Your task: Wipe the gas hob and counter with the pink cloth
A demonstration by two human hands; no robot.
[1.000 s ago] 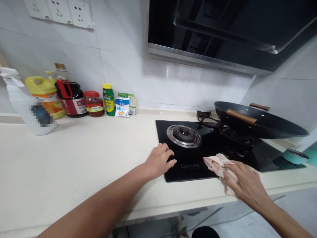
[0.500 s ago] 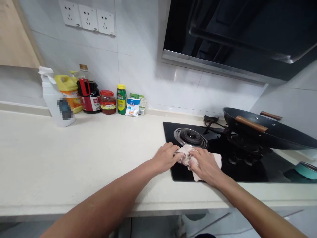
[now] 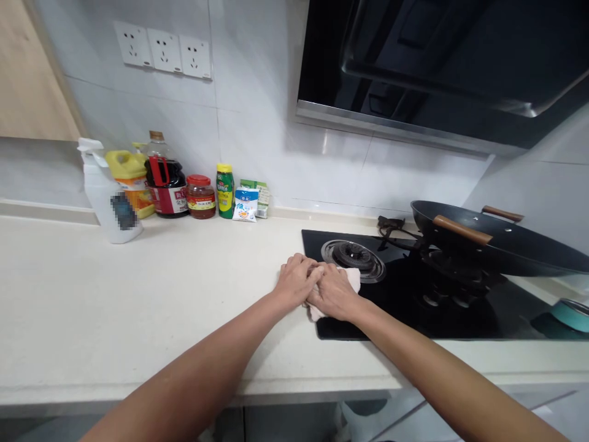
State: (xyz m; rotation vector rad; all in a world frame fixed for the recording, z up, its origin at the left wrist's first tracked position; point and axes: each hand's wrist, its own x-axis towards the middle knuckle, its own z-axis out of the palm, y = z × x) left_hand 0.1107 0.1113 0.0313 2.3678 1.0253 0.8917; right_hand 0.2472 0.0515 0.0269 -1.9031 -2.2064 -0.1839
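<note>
The bare left hand [image 3: 298, 281] is resting, fingers half curled, at the left edge of the glossy black glass cooktop [image 3: 396, 319]; whether it is gripping anything, I cannot tell. Touching it, the right hand [image 3: 335, 291] is holding a crumpled pale-pink fabric cloth [image 3: 354, 279] under bent fingers over that edge.

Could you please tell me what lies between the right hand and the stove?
In the head view, a cloth lies between the right hand and the stove, partly hidden.

Kitchen, black cooktop [image 3: 405, 294], wok [image 3: 529, 244] with wooden handles, range hood [image 3: 414, 67], sauce jar [image 3: 201, 199] on counter [image 3: 175, 294]
</note>
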